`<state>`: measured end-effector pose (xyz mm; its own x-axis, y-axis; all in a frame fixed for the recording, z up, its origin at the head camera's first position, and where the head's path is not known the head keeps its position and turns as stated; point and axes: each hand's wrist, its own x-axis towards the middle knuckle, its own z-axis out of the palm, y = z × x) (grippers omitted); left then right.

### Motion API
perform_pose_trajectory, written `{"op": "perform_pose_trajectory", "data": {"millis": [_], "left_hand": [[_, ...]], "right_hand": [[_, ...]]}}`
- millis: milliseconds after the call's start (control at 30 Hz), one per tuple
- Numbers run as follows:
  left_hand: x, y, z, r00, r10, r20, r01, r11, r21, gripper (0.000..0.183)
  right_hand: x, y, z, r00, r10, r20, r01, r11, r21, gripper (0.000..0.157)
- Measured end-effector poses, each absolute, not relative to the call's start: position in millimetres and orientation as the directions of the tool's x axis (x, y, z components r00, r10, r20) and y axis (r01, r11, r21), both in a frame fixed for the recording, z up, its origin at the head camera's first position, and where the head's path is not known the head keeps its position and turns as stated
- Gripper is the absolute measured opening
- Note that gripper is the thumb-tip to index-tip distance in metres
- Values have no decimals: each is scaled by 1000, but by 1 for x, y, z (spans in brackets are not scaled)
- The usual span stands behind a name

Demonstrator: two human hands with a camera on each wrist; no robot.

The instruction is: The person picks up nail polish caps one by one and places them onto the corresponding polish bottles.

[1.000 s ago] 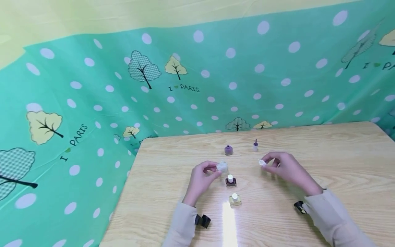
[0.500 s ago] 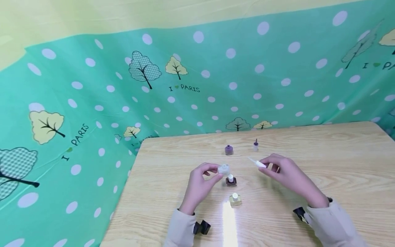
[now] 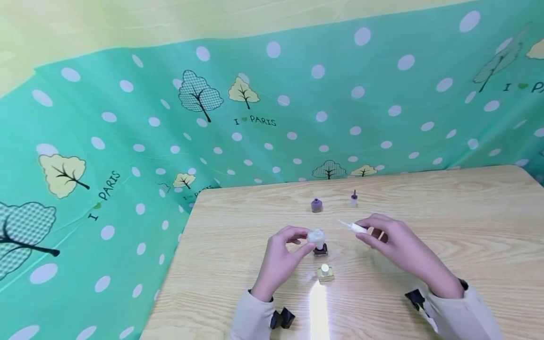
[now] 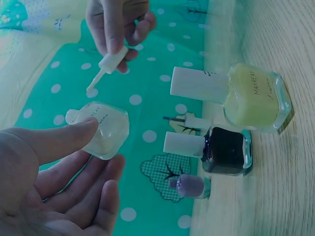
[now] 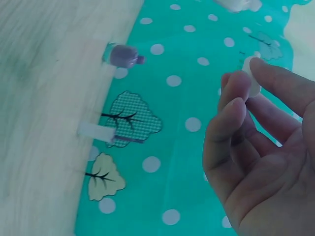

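My left hand (image 3: 282, 259) pinches an uncapped nail polish bottle (image 4: 109, 130), pale and whitish, between thumb and fingers, raised above the table. In the head view it overlaps the dark nail polish bottle (image 3: 320, 252) behind it. To the right, my right hand (image 3: 397, 245) pinches a white nail polish cap (image 3: 358, 228) by its side. The cap's brush (image 4: 94, 82) points left toward the open bottle neck, apart from it. Fingers hide most of this cap in the right wrist view. A capped pale yellow nail polish bottle (image 3: 325, 275) stands nearest me.
Farther back on the wooden table (image 3: 238, 212) stands an uncapped purple nail polish bottle (image 3: 316, 206). Its white cap (image 3: 353, 201) stands to the right, purple brush upward. A green dotted cloth (image 3: 272, 118) hangs behind and along the left.
The white cap has turned, so its brush now points left and shows fully. My left hand has lifted the pale bottle and shifted it right, over the dark bottle in view.
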<state>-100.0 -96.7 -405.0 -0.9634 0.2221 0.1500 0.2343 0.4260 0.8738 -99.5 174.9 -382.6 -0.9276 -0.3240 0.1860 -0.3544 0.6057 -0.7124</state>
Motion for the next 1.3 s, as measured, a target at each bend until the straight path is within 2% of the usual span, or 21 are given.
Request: {"op": "perform_pose_trajectory", "data": {"millis": [200, 600, 1300], "left_hand": [[-98, -95, -400, -965, 220, 142, 222, 401, 889, 26], [-96, -94, -398, -944, 225, 242, 317, 405, 858, 23], [-93, -87, -395, -927, 258, 272, 361, 418, 834, 23]], "right_hand": [[-93, 171, -371, -931, -300, 207, -353, 599, -718, 23], [-86, 166, -367, -868, -296, 398, -496, 551, -671, 22], [-82, 160, -369, -833, -302, 464, -551, 528, -646, 26]]}}
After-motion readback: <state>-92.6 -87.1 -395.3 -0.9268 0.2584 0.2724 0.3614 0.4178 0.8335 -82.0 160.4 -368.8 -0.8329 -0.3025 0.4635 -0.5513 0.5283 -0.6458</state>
